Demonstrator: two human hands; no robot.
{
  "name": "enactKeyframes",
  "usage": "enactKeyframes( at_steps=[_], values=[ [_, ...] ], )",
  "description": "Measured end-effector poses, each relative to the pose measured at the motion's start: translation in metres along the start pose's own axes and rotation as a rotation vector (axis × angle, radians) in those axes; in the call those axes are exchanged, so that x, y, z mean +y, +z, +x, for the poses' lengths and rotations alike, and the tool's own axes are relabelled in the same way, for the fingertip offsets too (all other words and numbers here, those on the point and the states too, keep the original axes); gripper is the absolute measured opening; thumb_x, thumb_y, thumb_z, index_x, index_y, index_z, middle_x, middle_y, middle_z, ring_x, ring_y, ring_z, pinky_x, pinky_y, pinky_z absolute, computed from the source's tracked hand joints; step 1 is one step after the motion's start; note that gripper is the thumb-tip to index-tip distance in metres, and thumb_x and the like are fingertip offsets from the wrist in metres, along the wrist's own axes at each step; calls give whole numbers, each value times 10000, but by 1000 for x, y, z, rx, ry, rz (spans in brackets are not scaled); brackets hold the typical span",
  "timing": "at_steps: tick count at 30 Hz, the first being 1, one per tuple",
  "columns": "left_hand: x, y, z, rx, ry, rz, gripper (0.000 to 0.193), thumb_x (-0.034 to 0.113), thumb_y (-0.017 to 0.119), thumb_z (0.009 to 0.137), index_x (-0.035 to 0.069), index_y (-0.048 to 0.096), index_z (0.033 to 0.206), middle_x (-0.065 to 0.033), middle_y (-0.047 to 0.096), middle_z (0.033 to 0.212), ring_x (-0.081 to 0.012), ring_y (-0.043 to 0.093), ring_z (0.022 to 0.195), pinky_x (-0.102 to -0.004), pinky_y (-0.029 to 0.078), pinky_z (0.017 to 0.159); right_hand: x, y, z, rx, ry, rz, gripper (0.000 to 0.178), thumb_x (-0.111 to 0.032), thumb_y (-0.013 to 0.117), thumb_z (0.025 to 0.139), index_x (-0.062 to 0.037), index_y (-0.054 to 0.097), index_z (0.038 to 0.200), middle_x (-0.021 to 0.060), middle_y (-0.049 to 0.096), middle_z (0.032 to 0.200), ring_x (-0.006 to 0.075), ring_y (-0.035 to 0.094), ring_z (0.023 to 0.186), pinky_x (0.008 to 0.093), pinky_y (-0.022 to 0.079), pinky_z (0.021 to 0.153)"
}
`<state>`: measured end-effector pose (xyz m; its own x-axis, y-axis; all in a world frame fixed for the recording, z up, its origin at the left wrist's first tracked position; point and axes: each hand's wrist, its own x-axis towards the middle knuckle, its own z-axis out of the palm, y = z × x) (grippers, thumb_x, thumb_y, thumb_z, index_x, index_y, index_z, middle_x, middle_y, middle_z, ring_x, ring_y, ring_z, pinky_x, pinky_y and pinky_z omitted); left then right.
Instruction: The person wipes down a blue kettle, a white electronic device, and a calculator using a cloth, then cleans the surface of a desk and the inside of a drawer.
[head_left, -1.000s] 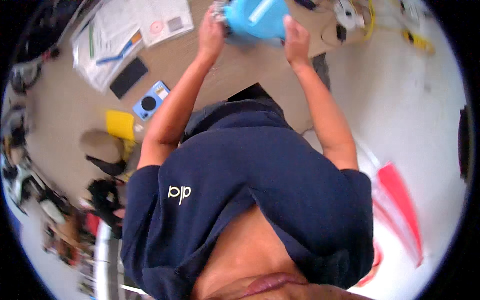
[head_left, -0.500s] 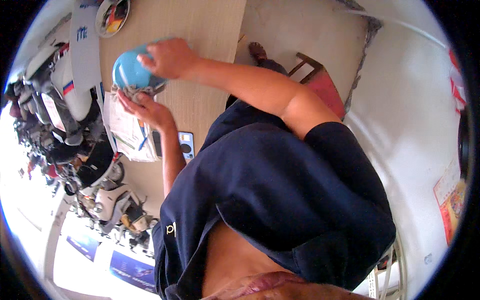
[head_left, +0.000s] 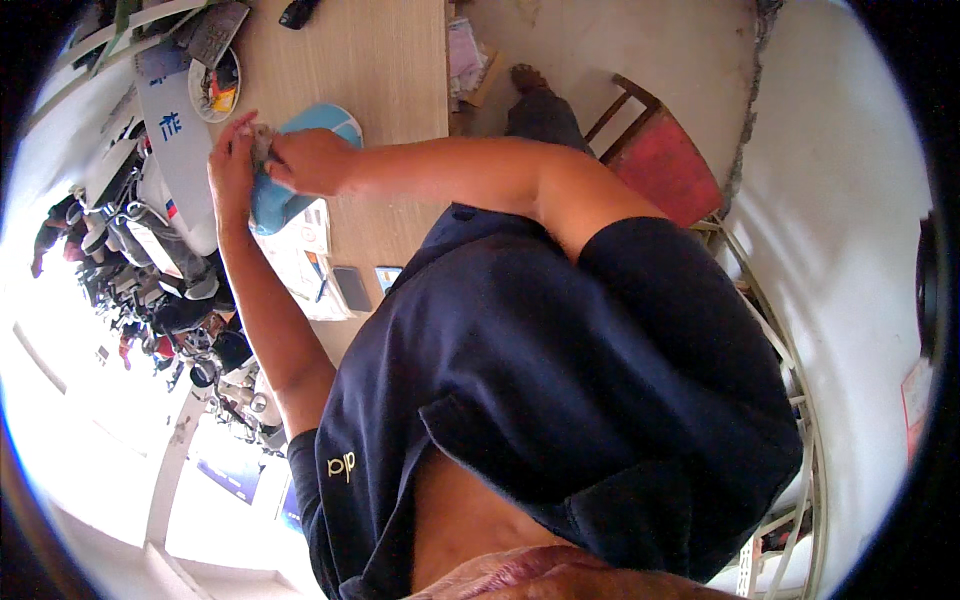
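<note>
A light-blue rounded shell [head_left: 280, 207] with a white stripe along its far edge rests at the left part of the wooden table, partly covered by my right hand. Between my hands is a crumpled grey cloth [head_left: 262, 143]. My left hand [head_left: 232, 168] is closed on the cloth's left side, fingers pointing up and away. My right hand [head_left: 312, 162] reaches across the shell, and its curled fingers pinch the cloth's right side. Whether my right hand also touches the shell cannot be made out.
On the wooden table [head_left: 385, 65] are a round white dish [head_left: 215, 88] with small items, a black object [head_left: 298, 13], papers [head_left: 300, 265] with pens and a dark phone [head_left: 351, 288]. A red-seated chair [head_left: 665, 165] stands right. Several scooters [head_left: 165, 255] are beyond the left side.
My left hand has moved up and away, from under the shell to its left side. My right hand has come down off the shell's top onto the cloth. The shell is turned differently.
</note>
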<state>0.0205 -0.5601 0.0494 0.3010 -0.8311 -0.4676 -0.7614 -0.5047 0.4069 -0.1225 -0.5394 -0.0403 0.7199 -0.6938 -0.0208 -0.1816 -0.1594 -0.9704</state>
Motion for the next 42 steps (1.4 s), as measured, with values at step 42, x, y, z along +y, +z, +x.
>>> enactKeyframes(
  at_steps=[42],
  values=[
    [-58,72,-78,829,23,287,537,449,331,984,175,515,1408,-94,442,1505,-334,342,1428,-552,222,1139,127,43,116,-275,-21,-33,387,-410,488,957,-168,715,1155,150,682,1147,349,643,1066,417,482,959]
  ],
)
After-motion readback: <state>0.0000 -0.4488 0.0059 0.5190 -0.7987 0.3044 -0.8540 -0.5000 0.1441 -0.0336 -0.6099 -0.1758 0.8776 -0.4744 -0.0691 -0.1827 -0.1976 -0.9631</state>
